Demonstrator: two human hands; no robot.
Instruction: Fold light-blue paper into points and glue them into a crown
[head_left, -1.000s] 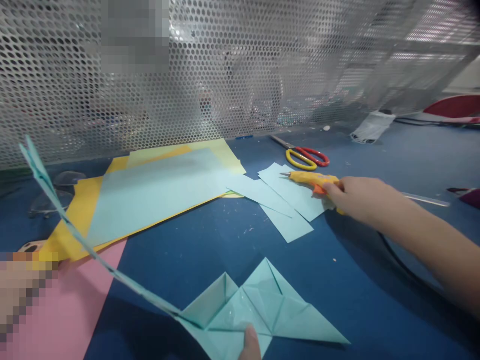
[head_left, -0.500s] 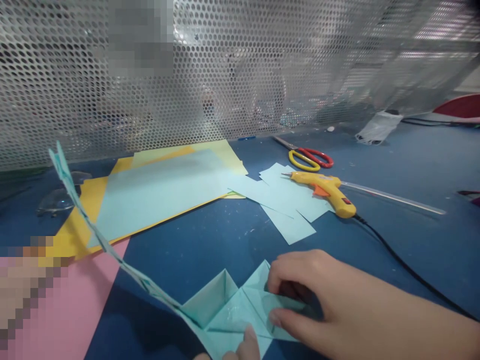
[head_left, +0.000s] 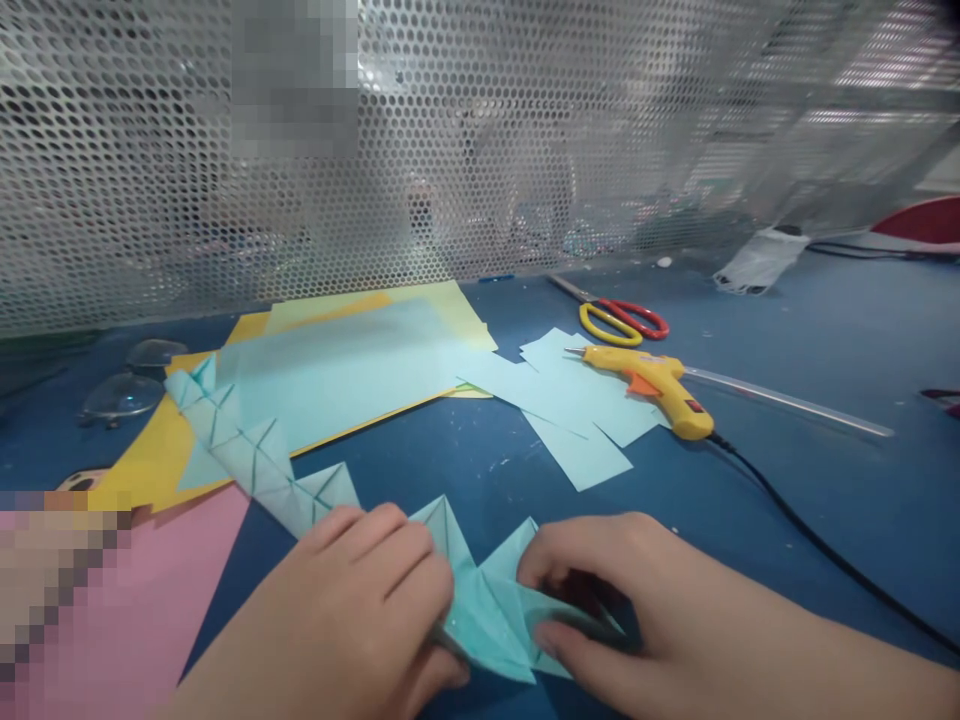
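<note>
Left hand (head_left: 375, 590), lower centre of the frame: closed on a long strip of light turquoise folded paper (head_left: 480, 610), fingers over the top, thumb at the near edge. Right hand (head_left: 637, 600), lower right of centre: thumb and curled fingers close on the strip's right end, paper between them. Strip runs from lower centre up to the left of the frame; creased, with a row of pointed triangular folds along its upper edge. Far end lies over a pale blue paper sheet (head_left: 337, 370) and a golden-yellow paper sheet (head_left: 139, 465) at left of centre; a pale yellow paper sheet (head_left: 450, 305) shows behind these. Pink paper sheet (head_left: 206, 550) at lower left.

Right of centre: overlapping pale blue paper cut pieces (head_left: 577, 445); on them rests the nozzle end of a yellow plastic glue gun with orange trigger (head_left: 645, 375), clear glue stick (head_left: 795, 402) protruding behind. Just above: metal scissors with red and yellow handles (head_left: 611, 315). Clear-lensed eyeglasses (head_left: 124, 395) at left. All on a blue tabletop (head_left: 810, 480); silver perforated panel (head_left: 420, 130) across the top.
</note>
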